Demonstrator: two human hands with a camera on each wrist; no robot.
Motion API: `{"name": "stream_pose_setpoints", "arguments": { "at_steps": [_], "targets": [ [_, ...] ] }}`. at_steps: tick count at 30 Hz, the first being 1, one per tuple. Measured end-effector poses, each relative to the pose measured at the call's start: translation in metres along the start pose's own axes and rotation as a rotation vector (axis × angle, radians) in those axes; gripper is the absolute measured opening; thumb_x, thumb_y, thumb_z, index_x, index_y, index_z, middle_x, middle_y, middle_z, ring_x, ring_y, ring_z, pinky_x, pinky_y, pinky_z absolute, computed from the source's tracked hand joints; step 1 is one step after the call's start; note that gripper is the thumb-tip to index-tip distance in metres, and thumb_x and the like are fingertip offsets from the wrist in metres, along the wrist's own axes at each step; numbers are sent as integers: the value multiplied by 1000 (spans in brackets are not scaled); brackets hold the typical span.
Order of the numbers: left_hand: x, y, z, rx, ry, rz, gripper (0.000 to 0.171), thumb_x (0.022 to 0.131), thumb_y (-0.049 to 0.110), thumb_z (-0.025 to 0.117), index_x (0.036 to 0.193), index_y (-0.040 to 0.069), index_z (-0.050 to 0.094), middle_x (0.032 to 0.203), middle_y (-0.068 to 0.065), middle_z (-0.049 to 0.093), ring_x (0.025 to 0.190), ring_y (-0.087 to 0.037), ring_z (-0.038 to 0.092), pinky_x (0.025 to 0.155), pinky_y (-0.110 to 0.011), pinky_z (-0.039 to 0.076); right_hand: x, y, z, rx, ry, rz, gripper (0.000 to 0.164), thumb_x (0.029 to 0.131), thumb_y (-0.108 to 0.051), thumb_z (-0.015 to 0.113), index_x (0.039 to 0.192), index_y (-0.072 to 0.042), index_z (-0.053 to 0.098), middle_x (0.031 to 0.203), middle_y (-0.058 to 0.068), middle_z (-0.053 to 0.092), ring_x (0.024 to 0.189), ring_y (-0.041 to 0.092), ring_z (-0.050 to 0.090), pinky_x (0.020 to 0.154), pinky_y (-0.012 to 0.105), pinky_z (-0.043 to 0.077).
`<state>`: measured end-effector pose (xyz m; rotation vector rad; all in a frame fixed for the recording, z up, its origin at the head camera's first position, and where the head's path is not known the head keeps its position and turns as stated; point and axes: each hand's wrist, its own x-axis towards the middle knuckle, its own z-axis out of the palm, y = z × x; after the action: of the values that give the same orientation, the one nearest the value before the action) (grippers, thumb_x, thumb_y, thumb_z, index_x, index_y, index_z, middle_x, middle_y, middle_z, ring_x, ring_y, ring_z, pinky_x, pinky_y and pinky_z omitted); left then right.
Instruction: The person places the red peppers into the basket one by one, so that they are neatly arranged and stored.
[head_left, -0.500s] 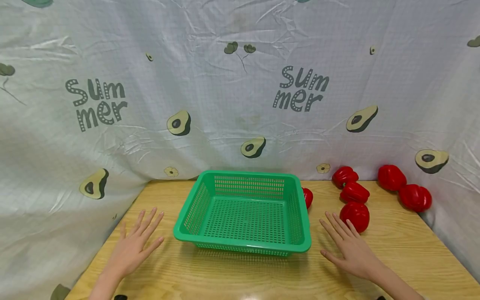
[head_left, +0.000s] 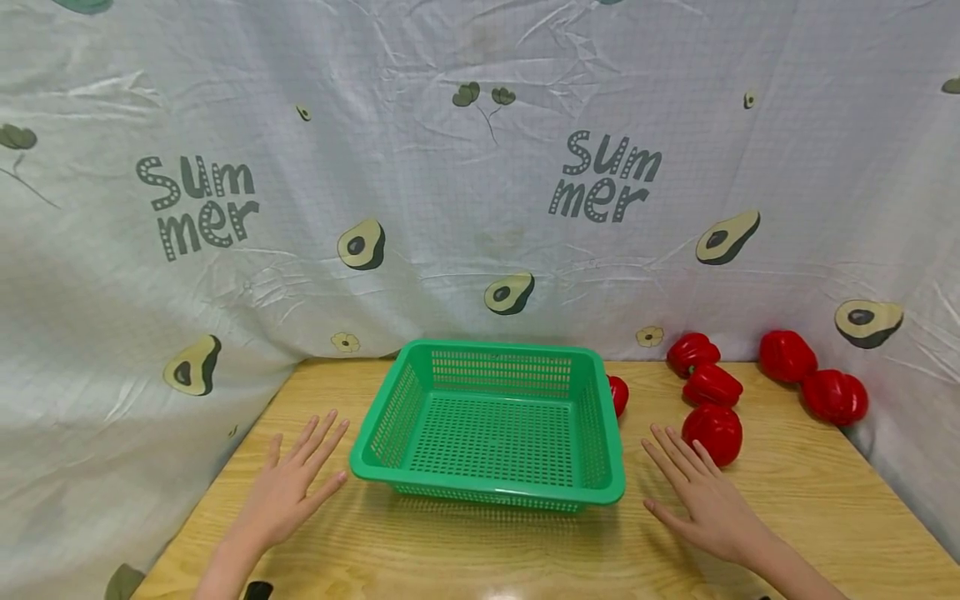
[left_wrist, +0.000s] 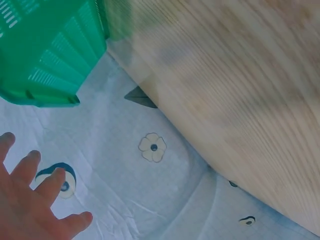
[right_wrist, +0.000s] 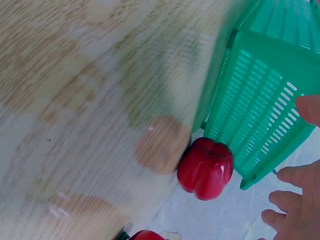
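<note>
A green plastic basket (head_left: pixel 487 492) with slotted sides stands on the wooden table, and I see nothing inside it. To its left, my left hand (head_left: pixel 281 496) is spread with straight fingers, apart from the rim. My right hand (head_left: pixel 705 508) is likewise spread on the other side, its fingertips close to a red bell pepper (head_left: pixel 712 435). Whether it touches that pepper I cannot tell. Another red pepper (right_wrist: pixel 205 168) sits against the basket's right side, partly hidden by it in the head view. Both hands hold nothing.
Several more red peppers lie at the back right: a pair (head_left: pixel 712 385) near the back edge and another pair (head_left: pixel 834 397) by the right edge. A printed white cloth (head_left: pixel 420 167) hangs behind the table (head_left: pixel 465 558) and along its sides.
My left hand has moved a little to the right, closer to the basket. The right hand, basket and peppers look unmoved, apart from a slight shift of the whole view.
</note>
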<state>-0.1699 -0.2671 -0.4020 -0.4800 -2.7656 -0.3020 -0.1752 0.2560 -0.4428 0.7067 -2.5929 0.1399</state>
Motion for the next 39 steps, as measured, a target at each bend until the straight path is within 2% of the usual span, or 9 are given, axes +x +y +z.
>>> {"name": "stream_pose_setpoints", "arguments": {
  "at_steps": [6,12,20,28,34,39],
  "targets": [
    [7,8,6,-10,14,39,65,87,40,52,143,29,21,148,-4,25,128,-37,33,97,-62,19,0,0,-3,6,35,3,79,75,-38,67,141,-13,30,148,4,23,139,7,-2,109,18,-11],
    [12,13,14,6,33,89,64,86,40,53,142,21,27,146,-6,29,122,-32,42,94,-59,28,-1,2,-6,14,30,21,79,74,-34,69,140,-13,32,147,6,26,138,4,-2,107,14,-12],
    [17,16,22,39,42,129,64,86,41,53,141,17,30,144,-9,32,121,-30,43,91,-54,34,-4,14,-7,-4,61,33,75,70,-30,73,134,-8,41,142,12,33,137,19,18,111,24,-6],
    [21,21,26,46,22,113,64,87,42,52,140,12,32,143,-13,33,121,-31,42,92,-53,34,-6,31,-6,-24,112,22,73,64,-26,76,127,-3,47,134,19,41,122,33,36,112,27,-3],
    [24,24,28,38,2,83,65,87,44,51,139,10,33,141,-15,31,118,-36,44,91,-54,35,-5,41,-3,-8,147,30,70,61,-21,77,123,-3,50,129,21,44,117,36,38,112,39,8],
    [27,27,29,24,-4,63,66,86,44,51,139,8,32,141,-16,30,119,-38,43,92,-55,34,-6,53,-2,-8,174,18,65,65,-22,75,122,-2,51,128,22,44,117,37,38,113,40,7]
  ]
}}
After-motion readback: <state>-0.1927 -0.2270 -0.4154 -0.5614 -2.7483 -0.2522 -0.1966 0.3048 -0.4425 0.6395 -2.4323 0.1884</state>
